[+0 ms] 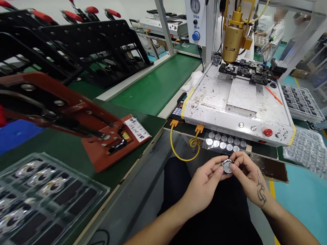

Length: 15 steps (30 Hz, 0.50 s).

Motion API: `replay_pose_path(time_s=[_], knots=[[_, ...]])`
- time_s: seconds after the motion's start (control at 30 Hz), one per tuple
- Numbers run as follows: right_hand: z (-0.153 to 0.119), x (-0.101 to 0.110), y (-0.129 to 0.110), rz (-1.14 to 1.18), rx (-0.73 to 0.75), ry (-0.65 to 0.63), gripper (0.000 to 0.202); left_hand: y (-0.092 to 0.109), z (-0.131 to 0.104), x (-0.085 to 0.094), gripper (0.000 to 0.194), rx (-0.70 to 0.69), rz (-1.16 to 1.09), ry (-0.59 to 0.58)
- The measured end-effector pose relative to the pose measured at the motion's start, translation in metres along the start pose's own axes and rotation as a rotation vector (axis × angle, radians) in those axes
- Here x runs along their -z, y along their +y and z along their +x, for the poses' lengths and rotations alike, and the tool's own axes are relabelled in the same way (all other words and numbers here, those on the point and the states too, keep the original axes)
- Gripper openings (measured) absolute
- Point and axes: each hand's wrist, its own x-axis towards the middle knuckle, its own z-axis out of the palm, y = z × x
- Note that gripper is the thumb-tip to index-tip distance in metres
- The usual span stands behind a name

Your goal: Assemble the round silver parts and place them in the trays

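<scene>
Over my lap, my left hand (pixel 207 180) and my right hand (pixel 246 178) hold a small round metal disc (pixel 227 166) between them. The disc has a shiny rim and a grey face with tiny print, too small to read. My left fingers grip its left side and my right thumb presses on its right side. Just beyond the hands lies a sheet of round silver labels (pixel 223 145) on a black backing, under the front edge of a white machine (pixel 214 105).
A red-brown press fixture (pixel 102 160) stands on the left bench beside a clear tray (pixel 84 173) of shiny round parts. A gold spindle (pixel 232 41) hangs over black fixtures. Yellow cables (pixel 176 153) loop below the machine. A person (pixel 277 34) is at the back right.
</scene>
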Motion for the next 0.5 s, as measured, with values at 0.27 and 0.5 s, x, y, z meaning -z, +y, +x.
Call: replay_pose_path(time_s=[0.27,0.5], knots=[[0.006,-0.002,0.005,-0.223,0.150,-0.003,0.025,-0.012,-0.001,0.002,0.036,-0.083,0.248,0.117],[0.014,0.001,0.016,-0.336,0.280,-0.126,0.014,0.000,0.000,0.019,0.041,-0.124,0.493,0.020]])
